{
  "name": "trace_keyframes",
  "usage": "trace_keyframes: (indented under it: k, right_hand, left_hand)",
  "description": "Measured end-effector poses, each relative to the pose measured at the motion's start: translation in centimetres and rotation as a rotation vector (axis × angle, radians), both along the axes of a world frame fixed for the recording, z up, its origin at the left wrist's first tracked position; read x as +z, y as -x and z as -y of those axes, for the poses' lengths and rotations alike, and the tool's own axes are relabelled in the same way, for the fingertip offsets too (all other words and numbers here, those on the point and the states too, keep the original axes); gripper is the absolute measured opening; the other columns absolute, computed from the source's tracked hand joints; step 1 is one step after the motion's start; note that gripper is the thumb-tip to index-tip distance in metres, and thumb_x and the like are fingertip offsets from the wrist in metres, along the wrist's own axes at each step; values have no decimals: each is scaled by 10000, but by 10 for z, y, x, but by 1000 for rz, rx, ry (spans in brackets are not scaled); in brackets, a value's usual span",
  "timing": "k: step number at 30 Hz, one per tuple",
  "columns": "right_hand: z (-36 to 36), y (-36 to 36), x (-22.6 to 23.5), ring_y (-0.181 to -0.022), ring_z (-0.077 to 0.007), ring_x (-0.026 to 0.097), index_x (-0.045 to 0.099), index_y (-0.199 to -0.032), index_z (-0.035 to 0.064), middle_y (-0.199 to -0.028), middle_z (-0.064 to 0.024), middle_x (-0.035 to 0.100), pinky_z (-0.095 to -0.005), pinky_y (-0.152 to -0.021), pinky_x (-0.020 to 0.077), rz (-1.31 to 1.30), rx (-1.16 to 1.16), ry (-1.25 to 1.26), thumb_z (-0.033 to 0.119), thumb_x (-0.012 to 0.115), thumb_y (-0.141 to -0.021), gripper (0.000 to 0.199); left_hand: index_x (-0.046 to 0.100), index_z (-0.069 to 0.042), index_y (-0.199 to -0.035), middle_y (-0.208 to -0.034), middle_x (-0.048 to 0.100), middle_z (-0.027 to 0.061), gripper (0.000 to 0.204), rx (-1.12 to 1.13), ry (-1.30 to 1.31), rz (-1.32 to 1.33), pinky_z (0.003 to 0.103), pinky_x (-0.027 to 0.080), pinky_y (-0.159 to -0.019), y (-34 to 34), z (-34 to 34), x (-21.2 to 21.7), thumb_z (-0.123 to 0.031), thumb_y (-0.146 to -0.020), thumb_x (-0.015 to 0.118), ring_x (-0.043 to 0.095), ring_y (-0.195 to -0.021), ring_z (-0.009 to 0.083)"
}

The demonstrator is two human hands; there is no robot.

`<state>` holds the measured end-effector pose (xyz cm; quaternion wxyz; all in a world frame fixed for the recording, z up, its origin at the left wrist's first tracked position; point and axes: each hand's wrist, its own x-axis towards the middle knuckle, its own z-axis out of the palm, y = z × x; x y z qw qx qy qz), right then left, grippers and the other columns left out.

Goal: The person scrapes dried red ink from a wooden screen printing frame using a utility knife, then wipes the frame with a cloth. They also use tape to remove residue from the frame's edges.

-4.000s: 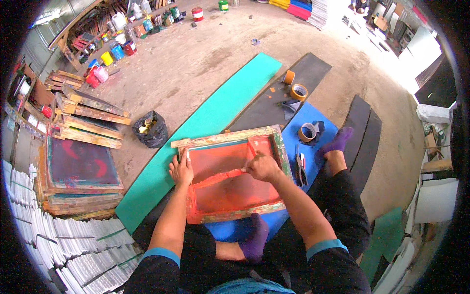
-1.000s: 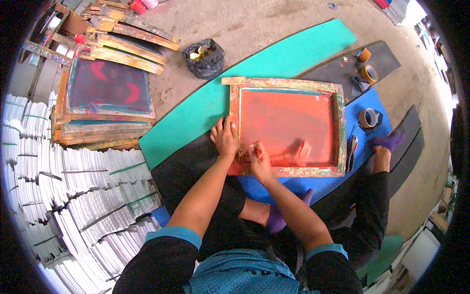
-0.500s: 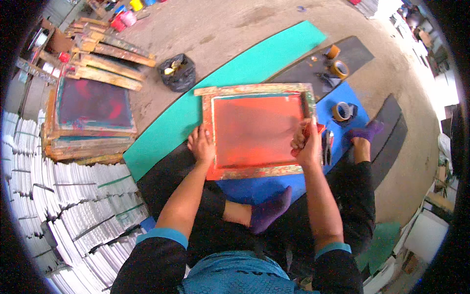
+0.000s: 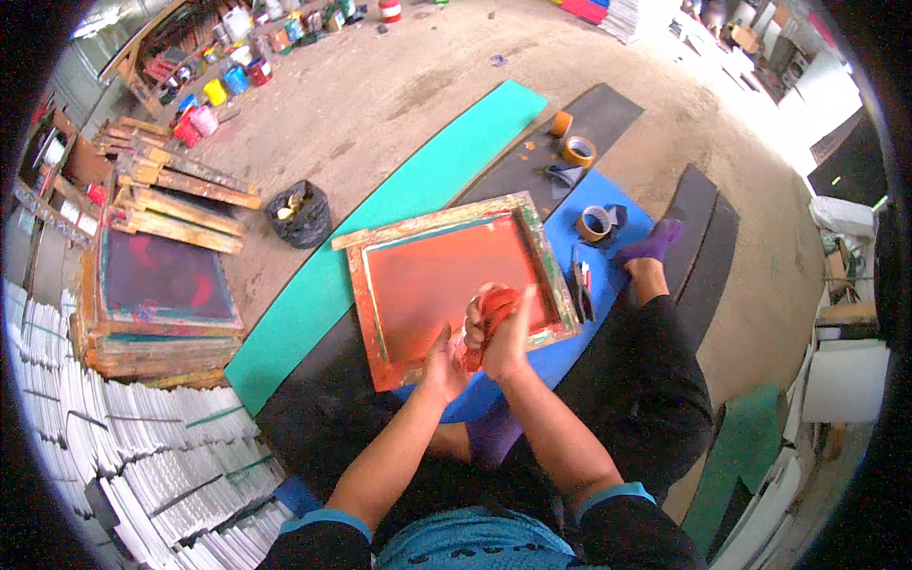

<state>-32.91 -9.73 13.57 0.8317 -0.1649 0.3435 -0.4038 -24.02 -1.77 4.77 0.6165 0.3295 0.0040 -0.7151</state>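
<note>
My right hand (image 4: 511, 342) is closed around a crumpled red rag-like thing (image 4: 498, 304), held above a screen-printing frame. Close beside it, my left hand (image 4: 445, 368) has its fingers stretched out near the lower end of the red thing; whether they touch it is hard to tell. Under both hands lies the wooden screen frame (image 4: 437, 221), tilted askew, its mesh (image 4: 413, 285) stained orange-red. The frame rests partly on a blue mat (image 4: 563, 236). By its right edge lie dark-handled scissors or a similar tool (image 4: 581, 294).
Tape rolls (image 4: 594, 223) lie on the blue mat and a grey strip (image 4: 608, 109). A long green mat (image 4: 475, 119) runs behind the frame. To the left stand a black bag (image 4: 298, 214), stacked screens (image 4: 166, 275) and white bundles (image 4: 142, 418). Paint tubs (image 4: 236, 80) stand far left.
My left hand has left the frame's left edge and come beside my right hand. My right hand has lifted inward with the red thing. The frame appears turned, and the view has shifted.
</note>
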Motion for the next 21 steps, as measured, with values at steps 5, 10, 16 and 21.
trace_keyframes:
  k: [5,10,16,21]
  right_hand:
    - [-16,1,-21,-879,-304,591,623,-1112,26,-987,-134,635,-401,-852,470,-1088,-13,1199,226,576,-983,242]
    - [-28,-8,-42,-894,-401,630,652,-1137,44,-985,-192,645,-471,-802,499,-1203,-39,1384,200,593,-940,258]
    - [-54,-18,-59,-806,-264,692,665,-1042,-17,-881,-188,690,-374,-725,531,-845,14,1057,172,560,-994,222]
    - [-68,-29,-56,-631,-206,650,616,-900,-22,-717,-140,649,-367,-570,495,-994,65,821,260,541,-1030,320]
  left_hand:
    - [404,-78,-1488,-1400,550,62,641,-18,120,-23,406,415,-1090,-4,-4,36,-537,-1040,380,516,-1302,226]
    - [461,-85,-1440,-1401,538,83,597,154,-146,291,375,452,-1037,9,-16,32,-527,-1045,392,541,-1253,206]
    - [548,-95,-689,-649,541,-4,497,665,-237,671,281,399,-508,3,-11,38,-431,-1049,479,494,-560,106]
    - [574,-76,-738,-701,562,13,313,610,-216,771,288,425,-526,-20,-6,19,-268,-983,600,529,-598,120]
